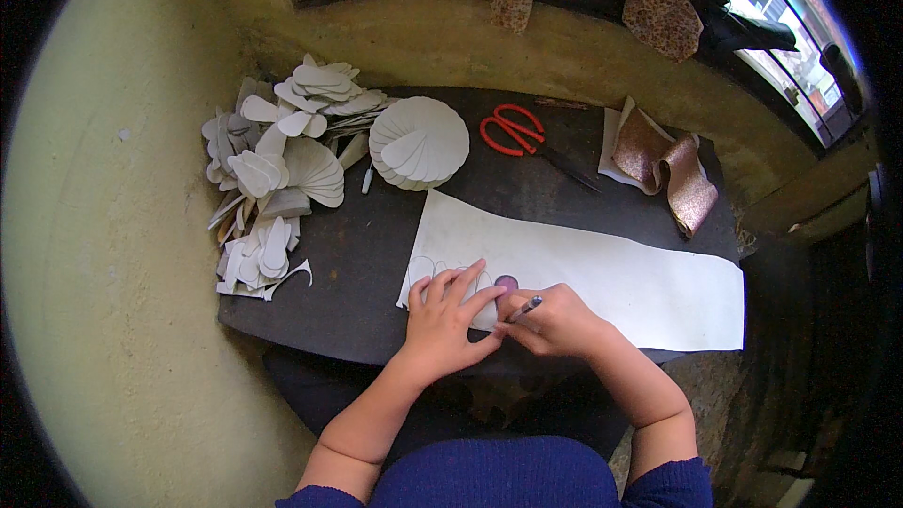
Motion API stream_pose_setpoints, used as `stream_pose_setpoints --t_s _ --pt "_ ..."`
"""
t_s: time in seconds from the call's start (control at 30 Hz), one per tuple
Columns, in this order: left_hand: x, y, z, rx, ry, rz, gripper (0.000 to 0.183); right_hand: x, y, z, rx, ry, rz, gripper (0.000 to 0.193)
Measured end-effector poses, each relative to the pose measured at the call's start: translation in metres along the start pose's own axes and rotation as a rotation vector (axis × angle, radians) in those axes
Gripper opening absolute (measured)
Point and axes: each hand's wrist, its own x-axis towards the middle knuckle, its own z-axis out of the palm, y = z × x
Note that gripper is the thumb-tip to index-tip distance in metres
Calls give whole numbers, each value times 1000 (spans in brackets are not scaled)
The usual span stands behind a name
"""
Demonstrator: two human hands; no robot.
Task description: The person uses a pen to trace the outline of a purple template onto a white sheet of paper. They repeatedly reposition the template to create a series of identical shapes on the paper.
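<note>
A long white sheet [611,277] lies across the dark table, with rounded outlines drawn near its left end. My left hand [442,325] rests on that end with fingers spread. Between its thumb and forefinger shows part of a pale, flat piece [485,316], mostly hidden by the hand. Just right of the left hand, my right hand [555,320] grips a pen [525,308], its tip hidden low by the left thumb. A round purplish object [507,282] sits beside my right fingers; I cannot tell what it is.
Heaps of white petal-shaped pieces [273,169] and a fanned round stack [419,143] lie at the far left, near a small white marker [367,180]. Red-handled scissors [515,132] lie far centre. Glittery pinkish-brown strips [649,155] are far right. A wall [122,226] borders the left.
</note>
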Motion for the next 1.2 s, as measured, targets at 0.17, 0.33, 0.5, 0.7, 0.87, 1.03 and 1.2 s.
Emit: stream_pose_setpoints --t_s 0.17,0.33,0.5,0.7,0.87,1.03,1.2 --pt "-1 0 4 13 21 -6 60 0 1 0 -27 -20 46 16" --pt "-1 2 5 15 20 -15 63 5 5 -2 18 -18 43 17" --pt "-1 2 4 14 11 -21 65 14 -1 -9 -47 -113 10 21" --pt "-2 1 6 17 7 -16 65 18 -7 -9 -131 -114 7 23" --pt "-2 1 4 12 7 -13 64 16 -7 -6 -128 -108 1 22" --pt "-2 -2 5 11 8 -12 61 16 -13 -13 -134 -161 5 21" --pt "0 -1 6 -17 30 -22 58 11 -3 -1 -63 -60 62 21"
